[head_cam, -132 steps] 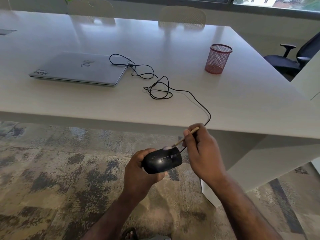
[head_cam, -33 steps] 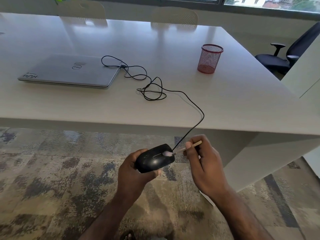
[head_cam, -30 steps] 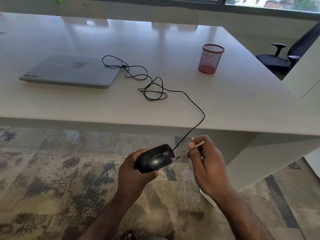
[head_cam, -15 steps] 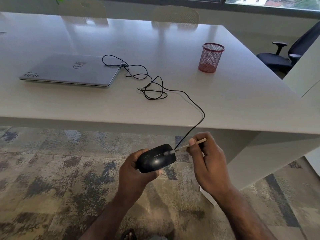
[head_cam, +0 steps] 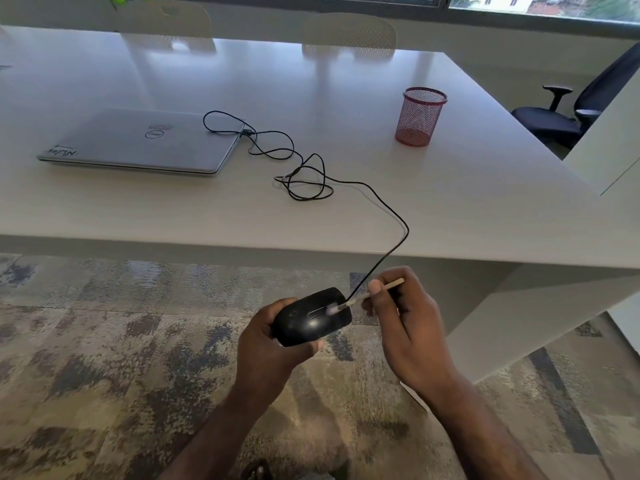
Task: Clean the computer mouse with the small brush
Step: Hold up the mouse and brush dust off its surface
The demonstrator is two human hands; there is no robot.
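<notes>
Left hand point(head_cam: 266, 344) cups the mouse point(head_cam: 311, 317), its nose toward two o'clock; right hand point(head_cam: 405, 323) pinches the brush point(head_cam: 363, 297), bristles touching the nose.

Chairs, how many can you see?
3: two pale chairs behind the table's far edge, one dark office chair at right. More may be hidden.

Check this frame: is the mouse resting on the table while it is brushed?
No, the left hand holds the mouse in the air in front of the table, above the carpet.
</notes>
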